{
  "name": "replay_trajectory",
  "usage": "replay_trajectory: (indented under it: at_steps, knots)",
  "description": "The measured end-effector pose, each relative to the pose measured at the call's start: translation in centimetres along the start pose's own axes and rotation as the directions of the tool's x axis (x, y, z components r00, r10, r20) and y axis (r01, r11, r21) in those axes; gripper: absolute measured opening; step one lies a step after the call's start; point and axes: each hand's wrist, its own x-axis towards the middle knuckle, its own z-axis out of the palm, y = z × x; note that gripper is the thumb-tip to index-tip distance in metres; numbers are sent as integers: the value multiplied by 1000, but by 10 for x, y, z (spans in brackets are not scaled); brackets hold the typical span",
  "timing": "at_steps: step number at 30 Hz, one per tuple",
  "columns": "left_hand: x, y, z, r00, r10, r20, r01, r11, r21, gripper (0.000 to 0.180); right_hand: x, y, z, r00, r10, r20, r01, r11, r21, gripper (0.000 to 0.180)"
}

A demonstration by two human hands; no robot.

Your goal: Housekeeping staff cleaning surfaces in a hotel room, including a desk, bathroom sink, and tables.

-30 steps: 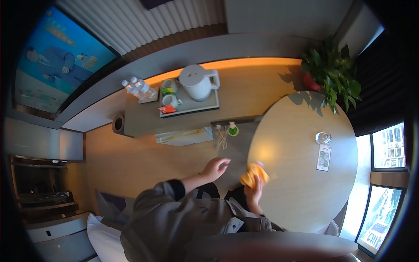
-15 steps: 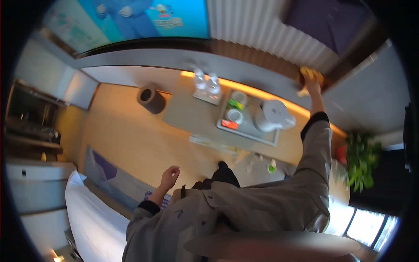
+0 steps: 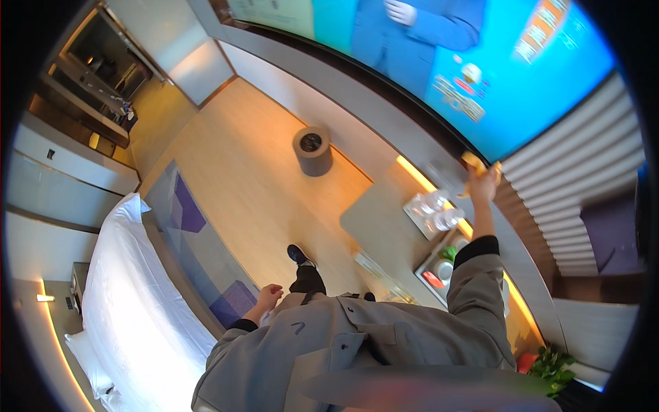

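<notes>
Gripping a yellow cloth point(image 3: 472, 165), right hand point(image 3: 484, 184) presses it near the screen's point(image 3: 439, 62) lower edge, wiping seemingly underway; left hand point(image 3: 269, 297) hangs loosely curled, empty.

An orange cloth point(image 3: 472, 165) is sitting bunched up in the right hand point(image 3: 484, 184), its folds sticking out above the curled fingers point(image 3: 491, 176). It is being pressed against the dark ledge just below the big blue screen point(image 3: 480, 62), above the far edge of the desk point(image 3: 374, 220), close to the tray of water bottles point(image 3: 434, 209).
</notes>
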Motion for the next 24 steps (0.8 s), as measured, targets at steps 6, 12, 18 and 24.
replay_trajectory:
  at_steps: [6, 12, 18, 24]
  knots:
    - [82, -13, -107, 999, -52, -1, 51, 992, -115, 24, -18, -5, 0, 990, 113, -86, -128, 971, -204, 75]
    - [171, 0, -237, 986, -11, -167, -6, 995, -100, 21, 5, -126, 44, 991, -116, 67, 125, 983, -132, 74]
    - [266, 92, -293, 964, 159, -212, -214, 938, -273, 22, 33, -328, 123, 947, -308, 89, 309, 951, 8, 71]
    - [353, 183, -362, 930, 323, -178, -344, 934, -102, 21, 60, -525, 208, 886, -430, 172, 428, 902, 53, 67]
